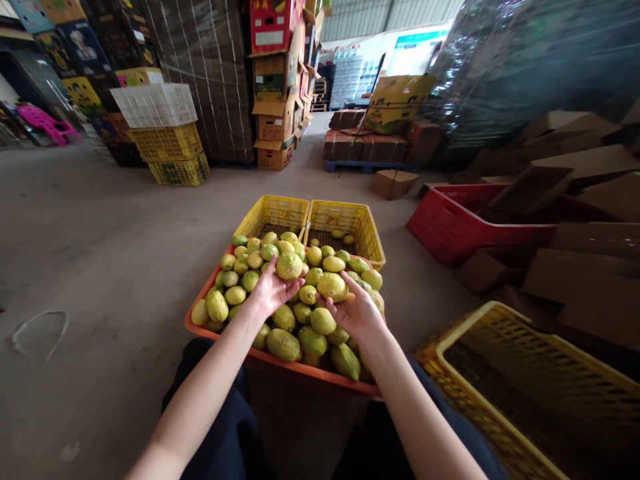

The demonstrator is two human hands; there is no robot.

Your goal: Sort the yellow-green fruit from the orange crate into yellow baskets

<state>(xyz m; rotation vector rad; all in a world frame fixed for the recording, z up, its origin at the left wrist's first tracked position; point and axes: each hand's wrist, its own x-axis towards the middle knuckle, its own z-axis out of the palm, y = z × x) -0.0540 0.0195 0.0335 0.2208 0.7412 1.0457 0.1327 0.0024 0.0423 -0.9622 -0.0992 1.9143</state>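
A yellow-green lemon [289,266] rests in my left hand [271,291], cupped by the fingers and thumb with the palm turned up. My right hand [359,312] holds a yellower lemon [332,287], its thumb on the far side and its fingers underneath. Both hands are just above an orange crate [204,325] heaped with green and yellow lemons [283,344]. The pile under my hands is partly hidden by them.
Two yellow crates stand behind the heap; the right crate [373,235] holds a few lemons, and the left crate [280,203] shows its mesh floor. A yellow crate [493,400] and a red crate [480,233] are at the right, near cardboard pieces [585,280]. Stacked boxes [275,127] rise behind.
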